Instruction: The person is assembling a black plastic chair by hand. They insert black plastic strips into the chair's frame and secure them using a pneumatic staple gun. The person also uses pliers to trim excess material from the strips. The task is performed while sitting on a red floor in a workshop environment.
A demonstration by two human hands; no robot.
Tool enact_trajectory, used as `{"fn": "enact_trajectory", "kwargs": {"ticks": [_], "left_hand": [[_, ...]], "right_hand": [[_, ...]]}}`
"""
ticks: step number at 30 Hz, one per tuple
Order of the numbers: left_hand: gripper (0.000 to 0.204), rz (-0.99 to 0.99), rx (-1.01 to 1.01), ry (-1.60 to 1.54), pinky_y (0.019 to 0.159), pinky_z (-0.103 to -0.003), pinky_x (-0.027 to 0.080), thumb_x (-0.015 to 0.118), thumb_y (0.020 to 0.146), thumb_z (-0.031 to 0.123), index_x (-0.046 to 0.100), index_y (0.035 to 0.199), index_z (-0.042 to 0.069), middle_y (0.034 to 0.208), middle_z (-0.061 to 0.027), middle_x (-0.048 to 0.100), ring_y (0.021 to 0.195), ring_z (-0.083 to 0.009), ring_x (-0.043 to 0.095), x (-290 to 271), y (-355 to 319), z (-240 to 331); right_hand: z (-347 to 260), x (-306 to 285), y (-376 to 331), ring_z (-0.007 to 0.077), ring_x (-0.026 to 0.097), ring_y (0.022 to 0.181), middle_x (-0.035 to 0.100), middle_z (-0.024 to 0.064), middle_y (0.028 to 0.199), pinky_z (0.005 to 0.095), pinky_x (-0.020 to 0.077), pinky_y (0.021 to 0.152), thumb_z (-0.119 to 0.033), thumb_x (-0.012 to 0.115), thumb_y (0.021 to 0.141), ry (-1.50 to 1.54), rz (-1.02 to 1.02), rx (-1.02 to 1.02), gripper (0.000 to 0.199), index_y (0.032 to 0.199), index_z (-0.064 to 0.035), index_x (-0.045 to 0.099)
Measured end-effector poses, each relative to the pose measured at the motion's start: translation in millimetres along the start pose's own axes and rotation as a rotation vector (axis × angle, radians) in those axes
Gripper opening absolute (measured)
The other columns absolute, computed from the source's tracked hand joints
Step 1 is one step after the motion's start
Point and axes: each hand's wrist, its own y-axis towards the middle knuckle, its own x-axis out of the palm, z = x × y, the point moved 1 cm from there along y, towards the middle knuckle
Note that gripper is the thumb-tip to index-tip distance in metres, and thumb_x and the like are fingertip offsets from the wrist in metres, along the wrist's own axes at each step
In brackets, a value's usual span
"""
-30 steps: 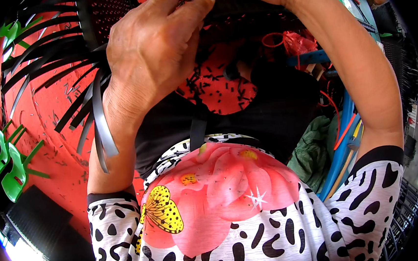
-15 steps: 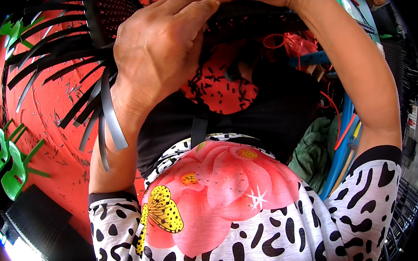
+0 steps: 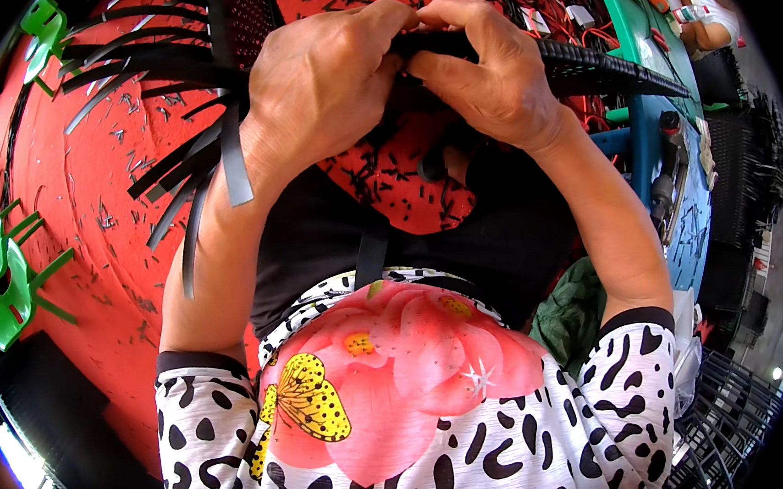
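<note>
my right hand (image 3: 494,80) pinches the edge of the black woven piece (image 3: 612,69), forefinger over the top and thumb beneath, the 2 held only as far apart as that edge is thick. my left hand (image 3: 324,89) is curled nearly into a fist just beside it, thumb and finger closed on the same edge; what the other fingers do inside, i cannot tell. between them the piece stands in front of me at chest side of my reach, its woven wall running out to the right beyond my knuckles.

the likeliest slip, i judge, is the edge springing out of that narrow pinch, since the stuff looks stiff and a hard tug from my left could twist it free. a second worry: the loose black strips (image 3: 236,160) hang across my left wrist and forearm, so pulling that arm back could snag or crease 1 of them.

farther out, black offcuts (image 3: 104,215) litter the red floor (image 3: 119,293), a green chair (image 3: 19,283) stands to my left, and a pale blue desk (image 3: 697,211) lies off to my right.
</note>
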Motion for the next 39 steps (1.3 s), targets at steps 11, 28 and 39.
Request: {"fn": "enact_trajectory", "kwargs": {"ticks": [11, 28, 39], "left_hand": [[0.037, 0.079, -0.015, 0.047, 0.066, -0.038, 0.051, 0.069, 0.072, 0.007, 0.052, 0.105, 0.006, 0.09, -0.0125, 0.067, 0.081, -0.0311, 0.065, 3, -8, 3], [0.022, 0.25, 0.066, 0.098, 0.061, -0.035, 0.051, 0.072, 0.073, 0.013, 0.065, 0.093, 0.007, 0.089, -0.0054, 0.064, 0.075, -0.0278, 0.064, 11, -10, 9], [0.02, 0.133, 0.056, 0.144, 0.065, -0.036, 0.051, 0.069, 0.078, 0.014, 0.066, 0.095, 0.004, 0.088, -0.011, 0.065, 0.078, -0.0307, 0.064, 5, -3, 10]], "right_hand": [[-9, -6, 14, 0.026, 0.062, 0.069, 0.061, 0.0083, 0.081, 0.0331, 0.0496, 0.06, -0.002, 0.07, 0.071, 0.229, 0.008, 0.323, 0.012, 0.081, -0.0048, 0.064], [21, -13, 49, 0.0104, 0.058, 0.065, 0.065, 0.0061, 0.068, 0.0275, 0.0468, 0.063, -0.001, 0.066, 0.074, 0.623, -0.568, 1.014, 0.007, 0.08, 0.0027, 0.067], [6, -54, 3, 0.0085, 0.061, 0.079, 0.068, 0.0038, 0.088, 0.0227, 0.0482, 0.073, -0.006, 0.06, 0.086, 0.227, 0.051, 0.815, 0.013, 0.095, -0.0001, 0.067]]}}
